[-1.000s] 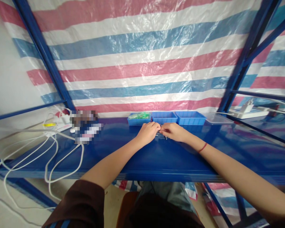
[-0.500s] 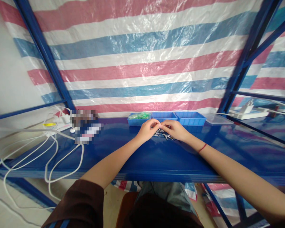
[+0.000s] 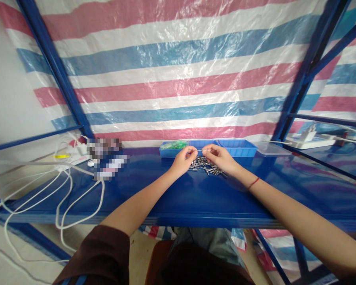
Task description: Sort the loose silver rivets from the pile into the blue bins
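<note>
My left hand and my right hand are held a short distance apart, fingertips pinched. Between them runs a thin metal pin, with an end in each hand's fingers; those ends are hidden. Just below, a loose pile of small silvery metal pins lies on the blue tabletop. Behind my hands stand blue plastic bins in a row. Green packaging fills the left bin, the middle bin is partly covered by my hands, and the right bin shows its inside.
White cables loop over the table's left side, near a blurred-out item. A clear plastic lid lies right of the bins. At far right sits a white power strip. Blue frame posts and a striped sheet close off the back.
My hands have drawn apart from fingertip contact, exposing the thin metal pin between them. More of the pile below has come into sight.
</note>
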